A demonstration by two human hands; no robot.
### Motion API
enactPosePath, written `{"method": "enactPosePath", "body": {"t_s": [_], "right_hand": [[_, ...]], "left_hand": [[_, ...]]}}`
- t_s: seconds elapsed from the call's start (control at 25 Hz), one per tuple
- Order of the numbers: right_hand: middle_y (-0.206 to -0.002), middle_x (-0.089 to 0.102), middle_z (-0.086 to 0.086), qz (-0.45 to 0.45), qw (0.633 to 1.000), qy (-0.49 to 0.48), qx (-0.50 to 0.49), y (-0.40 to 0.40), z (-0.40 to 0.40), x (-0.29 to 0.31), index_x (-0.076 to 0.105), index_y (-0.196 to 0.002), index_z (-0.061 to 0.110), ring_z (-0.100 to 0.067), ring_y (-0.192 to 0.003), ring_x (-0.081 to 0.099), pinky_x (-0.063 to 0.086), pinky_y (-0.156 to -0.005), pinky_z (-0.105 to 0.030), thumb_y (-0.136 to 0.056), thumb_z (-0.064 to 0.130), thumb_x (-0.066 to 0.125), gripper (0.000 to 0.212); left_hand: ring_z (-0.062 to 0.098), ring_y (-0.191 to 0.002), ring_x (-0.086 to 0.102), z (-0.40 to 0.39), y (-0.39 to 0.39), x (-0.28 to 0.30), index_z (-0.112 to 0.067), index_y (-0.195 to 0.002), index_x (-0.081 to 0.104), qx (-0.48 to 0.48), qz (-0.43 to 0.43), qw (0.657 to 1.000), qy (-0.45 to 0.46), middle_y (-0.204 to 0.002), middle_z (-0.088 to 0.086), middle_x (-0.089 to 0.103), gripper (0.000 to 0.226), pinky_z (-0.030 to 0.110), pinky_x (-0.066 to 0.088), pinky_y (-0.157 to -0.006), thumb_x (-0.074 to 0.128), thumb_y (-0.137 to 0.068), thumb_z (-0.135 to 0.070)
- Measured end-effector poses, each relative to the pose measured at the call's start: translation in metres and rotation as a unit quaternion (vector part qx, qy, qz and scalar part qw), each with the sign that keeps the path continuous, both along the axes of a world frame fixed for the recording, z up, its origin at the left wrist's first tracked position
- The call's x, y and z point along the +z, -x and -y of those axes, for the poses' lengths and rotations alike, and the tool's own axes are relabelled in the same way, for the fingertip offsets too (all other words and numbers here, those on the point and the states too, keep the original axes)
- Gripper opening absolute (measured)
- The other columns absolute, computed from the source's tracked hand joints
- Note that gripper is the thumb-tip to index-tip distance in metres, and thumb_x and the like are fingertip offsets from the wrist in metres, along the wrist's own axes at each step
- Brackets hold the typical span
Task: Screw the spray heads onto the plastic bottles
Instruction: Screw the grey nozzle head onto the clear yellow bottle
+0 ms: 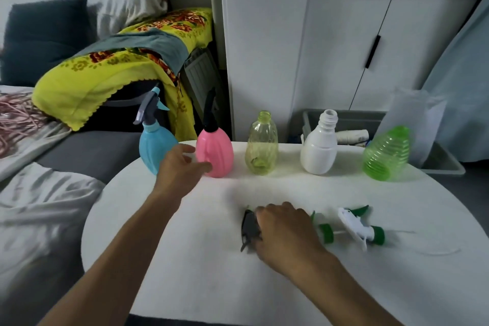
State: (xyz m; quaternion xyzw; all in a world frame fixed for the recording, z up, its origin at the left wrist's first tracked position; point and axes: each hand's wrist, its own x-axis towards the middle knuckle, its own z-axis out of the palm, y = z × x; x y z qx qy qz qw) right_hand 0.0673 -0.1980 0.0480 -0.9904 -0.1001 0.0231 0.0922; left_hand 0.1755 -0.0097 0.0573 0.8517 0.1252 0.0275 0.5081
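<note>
Five bottles stand in a row at the far edge of the white table (201, 259). The blue bottle (153, 151) and the pink bottle (215, 153) carry spray heads. The yellow-green bottle (262, 145), the white bottle (318, 148) and the tilted green ribbed bottle (385, 155) have bare necks. My left hand (180, 167) hovers open between the blue and pink bottles, fingertips close to the pink one. My right hand (285, 230) rests over a dark spray head (250, 229) lying on the table, fingers closed around it. A green spray head (324, 231) and a white-and-green spray head (357, 227) lie to its right.
A sofa with a yellow floral blanket (111, 71) and cushions lies to the left of the table. White cabinets (357, 42) stand behind. A grey bin (444, 164) with paper cups and a plastic bag sits behind the right end of the bottle row.
</note>
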Motion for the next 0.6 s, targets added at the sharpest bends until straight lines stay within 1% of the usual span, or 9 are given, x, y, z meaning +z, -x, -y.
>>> {"method": "enactPosePath", "body": {"t_s": [0.08, 0.12, 0.2, 0.28, 0.36, 0.4, 0.48, 0.56, 0.6], "right_hand": [[-0.118, 0.062, -0.007, -0.022, 0.997, 0.072, 0.010, 0.003, -0.005, -0.013, 0.058, -0.115, 0.015, -0.030, -0.111, 0.050, 0.035, -0.086, -0.039, -0.090, 0.030, 0.058, 0.029], [-0.120, 0.062, -0.008, -0.024, 0.996, 0.089, 0.011, 0.004, -0.006, -0.015, 0.059, -0.117, 0.014, -0.031, -0.113, 0.049, 0.034, -0.090, -0.041, -0.090, 0.029, 0.058, 0.031], [-0.117, 0.065, -0.008, -0.012, 0.997, 0.071, 0.005, 0.005, -0.005, -0.007, 0.062, -0.112, 0.015, -0.030, -0.111, 0.051, 0.034, -0.087, -0.039, -0.087, 0.027, 0.060, 0.029], [-0.108, 0.071, -0.003, 0.036, 0.998, -0.026, -0.044, 0.005, 0.007, 0.015, 0.067, -0.105, 0.022, -0.029, -0.104, 0.058, 0.035, -0.078, -0.034, -0.083, 0.030, 0.062, 0.024], [-0.095, 0.075, 0.003, 0.105, 0.975, -0.158, -0.114, 0.006, 0.031, 0.043, 0.071, -0.097, 0.023, -0.024, -0.091, 0.065, 0.045, -0.073, -0.030, -0.078, 0.040, 0.068, 0.026], [-0.088, 0.075, 0.008, 0.129, 0.954, -0.225, -0.148, 0.009, 0.046, 0.056, 0.072, -0.092, 0.024, -0.019, -0.085, 0.067, 0.048, -0.071, -0.030, -0.074, 0.043, 0.071, 0.026], [-0.076, 0.073, 0.015, 0.168, 0.906, -0.340, -0.186, 0.013, 0.075, 0.078, 0.073, -0.083, 0.029, -0.005, -0.074, 0.066, 0.048, -0.063, -0.025, -0.069, 0.044, 0.073, 0.020], [-0.073, 0.073, 0.020, 0.179, 0.858, -0.444, -0.190, 0.014, 0.094, 0.087, 0.073, -0.076, 0.033, 0.001, -0.070, 0.066, 0.045, -0.062, -0.021, -0.071, 0.035, 0.076, 0.006], [-0.073, 0.074, 0.021, 0.180, 0.830, -0.493, -0.187, 0.013, 0.100, 0.088, 0.074, -0.076, 0.038, 0.002, -0.069, 0.067, 0.046, -0.064, -0.022, -0.072, 0.028, 0.078, 0.011]], "left_hand": [[0.012, -0.079, 0.062, 0.008, 0.017, 0.018, -0.019, -0.110, 0.063, -0.016, 0.082, 0.996, 0.002, -0.095, 0.000, 0.068, 0.032, 0.019, 0.045, -0.055, 0.076, -0.081, -0.018], [0.010, -0.077, 0.063, 0.019, 0.024, 0.026, -0.019, -0.105, 0.064, -0.033, 0.129, 0.991, -0.005, -0.088, -0.004, 0.067, 0.024, 0.016, 0.046, -0.053, 0.074, -0.083, -0.017], [0.011, -0.081, 0.063, 0.045, 0.032, 0.031, -0.018, -0.107, 0.062, -0.064, 0.202, 0.977, -0.032, -0.088, -0.004, 0.066, 0.027, 0.016, 0.050, -0.061, 0.073, -0.084, -0.013], [0.013, -0.091, 0.060, 0.071, 0.031, 0.026, -0.016, -0.114, 0.059, -0.067, 0.233, 0.969, -0.051, -0.100, -0.001, 0.064, 0.038, 0.024, 0.052, -0.075, 0.074, -0.080, -0.010], [0.016, -0.104, 0.054, 0.093, 0.021, 0.017, -0.016, -0.121, 0.056, -0.044, 0.239, 0.968, -0.065, -0.112, 0.001, 0.060, 0.049, 0.030, 0.048, -0.087, 0.074, -0.075, -0.009], [0.018, -0.109, 0.052, 0.103, 0.013, 0.014, -0.016, -0.124, 0.053, -0.037, 0.234, 0.969, -0.064, -0.118, 0.003, 0.058, 0.055, 0.032, 0.047, -0.091, 0.074, -0.073, -0.009], [0.024, -0.113, 0.051, 0.124, -0.004, 0.010, -0.015, -0.129, 0.048, -0.028, 0.201, 0.979, -0.026, -0.126, 0.006, 0.054, 0.066, 0.040, 0.048, -0.095, 0.075, -0.069, -0.011], [0.027, -0.117, 0.051, 0.138, -0.020, 0.005, -0.015, -0.135, 0.043, -0.023, 0.159, 0.987, 0.001, -0.132, 0.008, 0.050, 0.077, 0.045, 0.049, -0.095, 0.078, -0.067, -0.015], [0.027, -0.118, 0.052, 0.141, -0.025, 0.000, -0.016, -0.136, 0.042, -0.024, 0.144, 0.989, 0.010, -0.132, 0.007, 0.051, 0.079, 0.046, 0.050, -0.095, 0.080, -0.066, -0.017]]}}
